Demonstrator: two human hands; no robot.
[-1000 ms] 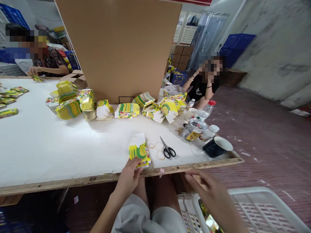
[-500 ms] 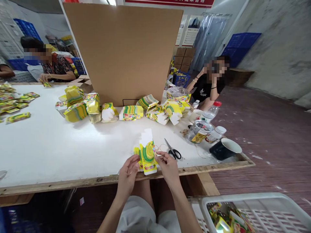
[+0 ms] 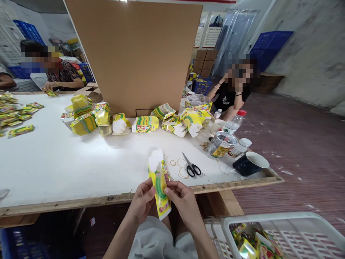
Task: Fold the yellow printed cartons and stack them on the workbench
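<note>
Just over the table's front edge, a yellow and green small paper box [image 3: 161, 192] with a white end flap is pinched between both my hands. My left hand [image 3: 141, 201] is closed on its left side, thumb on the front. On the opposite edge, my right hand [image 3: 183, 201] grips it with thumb and fingers. More yellow printed card shows behind it; I cannot tell whether that is a separate box. Black-handled scissors [image 3: 193, 169] lie to the right on the white table [image 3: 115, 162], beside several thin rubber bands [image 3: 183, 173].
Bundles of flat yellow boxes [image 3: 83, 122] line a large cardboard sheet [image 3: 134, 54]. A dark mug [image 3: 244, 165], a clear jar [image 3: 219, 145] and bottles stand at right. A white basket [image 3: 296, 217] holds packets at lower right. Two people sit beyond: one left, one right [image 3: 229, 93].
Both hands have drawn the box down and toward me, past the table edge. It now looks narrower and more tilted. More rubber bands show beside the scissors.
</note>
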